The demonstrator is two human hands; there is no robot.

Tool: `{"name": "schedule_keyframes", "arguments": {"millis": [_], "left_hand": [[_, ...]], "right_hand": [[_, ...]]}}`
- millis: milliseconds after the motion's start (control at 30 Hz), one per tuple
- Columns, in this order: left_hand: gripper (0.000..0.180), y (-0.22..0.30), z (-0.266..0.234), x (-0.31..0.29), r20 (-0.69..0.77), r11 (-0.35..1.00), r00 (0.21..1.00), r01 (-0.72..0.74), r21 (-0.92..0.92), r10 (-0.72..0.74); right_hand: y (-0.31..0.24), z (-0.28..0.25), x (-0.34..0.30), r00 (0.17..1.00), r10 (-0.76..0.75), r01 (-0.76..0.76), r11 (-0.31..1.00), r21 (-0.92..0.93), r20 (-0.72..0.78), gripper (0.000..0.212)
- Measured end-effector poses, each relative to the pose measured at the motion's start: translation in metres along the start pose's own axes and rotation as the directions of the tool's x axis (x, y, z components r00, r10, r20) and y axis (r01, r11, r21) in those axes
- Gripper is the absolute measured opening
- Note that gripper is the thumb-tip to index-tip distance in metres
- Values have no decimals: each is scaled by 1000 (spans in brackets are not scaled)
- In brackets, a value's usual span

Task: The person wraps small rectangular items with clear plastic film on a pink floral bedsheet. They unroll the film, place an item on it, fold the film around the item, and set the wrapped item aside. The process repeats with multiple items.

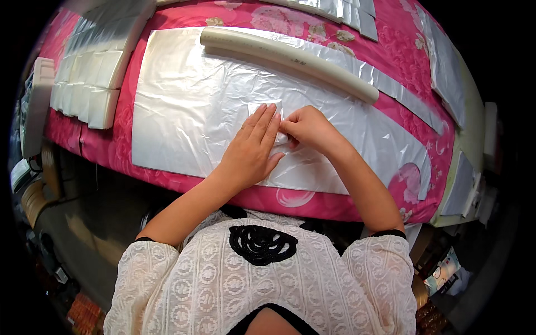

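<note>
A small folded white plastic packet (pixel 254 106) lies on a large sheet of whitish, shiny plastic film (pixel 178 100) spread over the table. My left hand (pixel 251 146) rests flat on top of the packet, fingers stretched out and side by side, covering most of it. At the packet's right edge, my right hand (pixel 310 129) is closed, thumb and fingers pinching that edge. A long cream plastic pipe (pixel 287 60) lies slantwise across the film, beyond both hands.
Stacks of folded white packets (pixel 100 70) stand at the table's left, and more packets (pixel 340 10) lie along the far side. A pink floral cloth (pixel 262 198) covers the table. Silvery film (pixel 444 72) lies at the right end, with flat sheets (pixel 459 184) near the right edge.
</note>
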State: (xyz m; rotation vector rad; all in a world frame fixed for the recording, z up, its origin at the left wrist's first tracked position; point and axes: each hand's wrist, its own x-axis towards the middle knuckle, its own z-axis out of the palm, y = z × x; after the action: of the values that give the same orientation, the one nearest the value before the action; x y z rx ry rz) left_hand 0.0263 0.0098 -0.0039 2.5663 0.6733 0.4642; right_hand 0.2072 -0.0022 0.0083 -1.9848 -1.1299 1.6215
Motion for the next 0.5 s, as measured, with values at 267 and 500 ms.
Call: {"name": "schedule_keyframes", "arguments": {"millis": [267,500], "left_hand": [[118,-7,25,1,11,979,982,185,89,-186],[115,-6,25,3,34,965,973,224,134,-230]], "right_hand": [[-2,1,-3,999,-1,-2,997,-77,-35,31],[3,25,-34,850,-400,162,818,-552,-344,26]]}}
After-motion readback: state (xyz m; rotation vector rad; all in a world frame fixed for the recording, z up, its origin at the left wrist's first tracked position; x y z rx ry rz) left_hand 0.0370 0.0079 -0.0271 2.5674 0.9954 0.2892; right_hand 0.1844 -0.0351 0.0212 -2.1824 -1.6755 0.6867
